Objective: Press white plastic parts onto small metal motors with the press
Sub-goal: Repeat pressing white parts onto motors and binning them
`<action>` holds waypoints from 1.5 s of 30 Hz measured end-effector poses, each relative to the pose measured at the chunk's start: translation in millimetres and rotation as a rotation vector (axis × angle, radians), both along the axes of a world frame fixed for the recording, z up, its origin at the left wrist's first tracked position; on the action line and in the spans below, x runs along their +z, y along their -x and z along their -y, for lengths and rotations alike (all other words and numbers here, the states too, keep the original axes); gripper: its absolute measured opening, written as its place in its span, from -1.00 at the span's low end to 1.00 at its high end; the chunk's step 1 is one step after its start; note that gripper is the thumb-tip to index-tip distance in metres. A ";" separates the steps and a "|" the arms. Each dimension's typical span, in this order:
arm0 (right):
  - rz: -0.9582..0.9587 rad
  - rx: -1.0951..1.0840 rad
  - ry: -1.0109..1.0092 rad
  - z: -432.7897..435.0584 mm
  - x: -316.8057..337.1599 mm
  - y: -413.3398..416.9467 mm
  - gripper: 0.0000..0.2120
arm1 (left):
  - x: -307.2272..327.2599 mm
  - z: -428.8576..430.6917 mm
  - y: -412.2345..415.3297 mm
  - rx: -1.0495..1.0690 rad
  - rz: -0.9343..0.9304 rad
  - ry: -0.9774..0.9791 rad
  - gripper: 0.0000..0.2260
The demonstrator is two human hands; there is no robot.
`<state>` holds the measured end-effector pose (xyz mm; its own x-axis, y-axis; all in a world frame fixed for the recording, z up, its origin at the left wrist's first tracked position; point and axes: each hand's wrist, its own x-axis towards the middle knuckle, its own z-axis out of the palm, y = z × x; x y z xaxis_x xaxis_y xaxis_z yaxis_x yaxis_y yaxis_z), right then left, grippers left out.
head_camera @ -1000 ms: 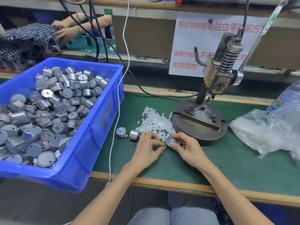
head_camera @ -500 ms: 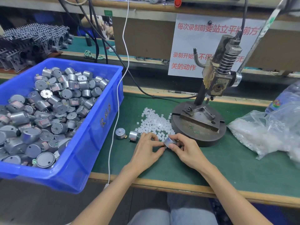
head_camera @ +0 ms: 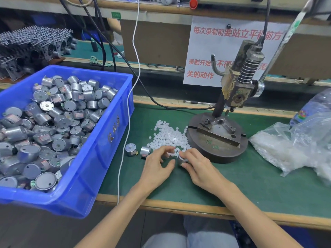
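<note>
Right hand [head_camera: 200, 170]: fingers [head_camera: 188, 153] clamped round one small round silver metal motor [head_camera: 183, 161], low over the green table [head_camera: 250, 178], right at the near edge of the pile of small white plastic parts [head_camera: 168, 136]. My left hand [head_camera: 157, 164] is just beside it, thumb and forefinger a bit apart, with the tips at that same edge of the pile. It's blurry there, so I honestly can't tell if a white part is pinched between them.

Counts:
- One motor in hand.
- Two loose motors [head_camera: 130, 149] lie side by side on the table, just left of my left hand.
- There's a heap of motors in the big blue plastic bin [head_camera: 111, 140] on the left, way too many to count. The bin hangs over the table's front edge.
- The white parts in the pile are too many to count as well.
- One grey metal hand press [head_camera: 236, 92], its dark round base [head_camera: 215, 151] just beyond my right hand, with the pile reaching up beside it.

Other stuff:
- A clear plastic bag [head_camera: 286, 149] stuffed with more white parts sits right of the press, with a plastic bottle [head_camera: 313, 108] behind it.
- A thin white cable [head_camera: 129, 108] drops between the bin and the pile, past the loose motors.
- A black cable [head_camera: 161, 104] runs along the back to the press.
- A white paper sign with red characters [head_camera: 215, 51] hangs behind the press.
</note>
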<state>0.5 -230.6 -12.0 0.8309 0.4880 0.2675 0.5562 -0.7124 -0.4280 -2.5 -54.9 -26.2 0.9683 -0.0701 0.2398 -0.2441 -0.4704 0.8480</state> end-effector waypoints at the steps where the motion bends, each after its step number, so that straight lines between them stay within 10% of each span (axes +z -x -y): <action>1: 0.000 0.005 0.012 -0.7 1.1 -0.2 -0.73 | 0.2 0.1 0.1 -0.030 -0.007 0.022 -0.73; 20: -0.097 -0.013 -0.013 -2.8 -5.1 -5.3 -0.65 | 6.0 5.2 -8.5 -0.094 -0.115 0.087 -0.86; 27: -0.728 -0.321 -1.181 12.4 16.7 0.2 -0.80 | 37.0 41.2 -13.3 -0.184 0.002 0.039 -0.63; 31: -0.783 -0.410 -1.470 26.2 29.0 -5.9 -0.76 | 46.4 83.8 -32.6 -0.129 0.045 0.016 -0.71; 45: -0.320 -0.691 -1.020 99.5 52.7 -36.1 -0.85 | 54.2 122.7 -118.2 -0.170 0.077 -0.259 -0.72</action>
